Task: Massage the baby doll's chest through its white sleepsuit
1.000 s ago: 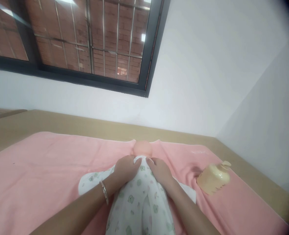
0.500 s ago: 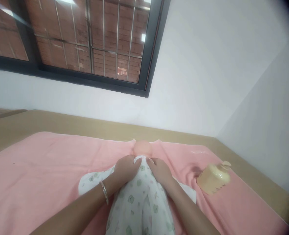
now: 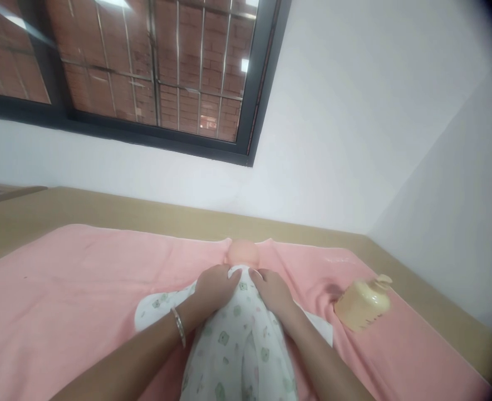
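The left hand (image 3: 215, 287) and right hand (image 3: 275, 292) each grip one side of the upper edge of the white cloth garment with green print (image 3: 237, 328), thumbs uppermost. The garment is spread over the pink fabric sheet (image 3: 83, 289), adjacent to the smooth, round, peach-coloured object (image 3: 242, 253). The translucent yellow bottle (image 3: 360, 306) is positioned right of the garment.

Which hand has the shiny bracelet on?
The left hand. A shiny bracelet goes around that wrist; the right hand, at the other side of the white patterned cloth, shows no bracelet on its wrist.
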Demonstrator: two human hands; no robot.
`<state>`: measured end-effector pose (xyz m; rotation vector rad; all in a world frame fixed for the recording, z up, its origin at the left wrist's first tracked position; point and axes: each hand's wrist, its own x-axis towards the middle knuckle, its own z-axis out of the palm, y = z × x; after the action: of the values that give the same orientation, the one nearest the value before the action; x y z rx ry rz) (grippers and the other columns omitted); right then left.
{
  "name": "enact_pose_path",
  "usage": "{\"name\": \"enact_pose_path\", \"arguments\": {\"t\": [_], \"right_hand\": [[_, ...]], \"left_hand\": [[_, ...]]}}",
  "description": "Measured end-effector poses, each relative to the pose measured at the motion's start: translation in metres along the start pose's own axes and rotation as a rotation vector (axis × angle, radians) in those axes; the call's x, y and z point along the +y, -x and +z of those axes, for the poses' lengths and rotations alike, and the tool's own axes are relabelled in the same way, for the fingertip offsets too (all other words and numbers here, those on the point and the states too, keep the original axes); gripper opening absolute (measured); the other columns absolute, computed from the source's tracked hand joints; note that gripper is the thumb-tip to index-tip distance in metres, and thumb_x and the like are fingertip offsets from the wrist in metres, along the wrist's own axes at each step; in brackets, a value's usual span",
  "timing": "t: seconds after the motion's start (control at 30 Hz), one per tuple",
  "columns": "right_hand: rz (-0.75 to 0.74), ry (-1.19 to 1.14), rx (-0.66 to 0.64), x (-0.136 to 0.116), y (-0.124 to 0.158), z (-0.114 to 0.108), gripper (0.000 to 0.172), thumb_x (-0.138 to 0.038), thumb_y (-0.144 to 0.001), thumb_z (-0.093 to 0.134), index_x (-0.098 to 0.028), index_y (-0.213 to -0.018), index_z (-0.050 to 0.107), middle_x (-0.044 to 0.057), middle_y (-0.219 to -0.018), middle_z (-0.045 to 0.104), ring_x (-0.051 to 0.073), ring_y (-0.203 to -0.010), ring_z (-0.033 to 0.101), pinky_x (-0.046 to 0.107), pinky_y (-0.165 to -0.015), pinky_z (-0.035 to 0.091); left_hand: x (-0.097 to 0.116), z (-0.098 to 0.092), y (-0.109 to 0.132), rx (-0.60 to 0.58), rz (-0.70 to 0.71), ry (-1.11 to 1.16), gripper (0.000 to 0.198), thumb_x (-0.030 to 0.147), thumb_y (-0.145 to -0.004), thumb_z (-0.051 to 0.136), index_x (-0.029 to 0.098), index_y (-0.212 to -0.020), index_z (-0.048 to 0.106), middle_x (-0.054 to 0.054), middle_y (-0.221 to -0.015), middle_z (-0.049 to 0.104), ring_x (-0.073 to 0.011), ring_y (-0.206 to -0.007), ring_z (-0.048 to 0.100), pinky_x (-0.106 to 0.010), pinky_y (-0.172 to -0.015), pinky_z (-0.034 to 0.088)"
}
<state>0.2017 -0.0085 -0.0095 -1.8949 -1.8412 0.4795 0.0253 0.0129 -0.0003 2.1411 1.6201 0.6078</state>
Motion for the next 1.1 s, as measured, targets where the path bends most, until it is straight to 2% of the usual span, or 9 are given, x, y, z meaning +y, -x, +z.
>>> {"name": "enact_pose_path", "arguments": {"t": [0.3, 0.83, 1.1], "right_hand": [[0.001, -0.014, 0.006, -0.0009, 0.0003, 0.0005, 0.057, -0.058, -0.090, 0.025, -0.018, -0.073, 0.062, 0.005, -0.074, 0.065, 0.015, -0.066, 0.053, 0.024, -0.055, 0.027], [0.011, 0.006, -0.008, -0.0043, 0.0009, 0.0015, 0.061, -0.058, -0.091, 0.022, -0.015, -0.081, 0.065, 0.009, -0.080, 0.066, 0.017, -0.070, 0.056, 0.024, -0.058, 0.030], [0.003, 0.005, 0.006, -0.0017, 0.0008, 0.0017, 0.063, -0.059, -0.090, 0.021, -0.016, -0.080, 0.064, 0.008, -0.078, 0.065, 0.016, -0.068, 0.054, 0.024, -0.057, 0.030]], "left_hand": [[0.0020, -0.0030, 0.0039, 0.008, 0.008, -0.013, 0.047, 0.051, -0.088, 0.029, 0.020, -0.076, 0.061, -0.007, -0.081, 0.067, -0.0213, -0.074, 0.060, -0.030, -0.064, 0.040], [-0.0025, 0.0007, 0.0035, 0.014, -0.027, 0.055, 0.052, 0.058, -0.086, 0.027, 0.020, -0.077, 0.062, -0.007, -0.082, 0.068, -0.0218, -0.074, 0.060, -0.032, -0.066, 0.040], [0.0020, -0.0059, 0.0071, 0.009, -0.027, 0.076, 0.051, 0.058, -0.086, 0.029, 0.021, -0.079, 0.063, -0.006, -0.085, 0.069, -0.0224, -0.077, 0.061, -0.032, -0.067, 0.041]]}}
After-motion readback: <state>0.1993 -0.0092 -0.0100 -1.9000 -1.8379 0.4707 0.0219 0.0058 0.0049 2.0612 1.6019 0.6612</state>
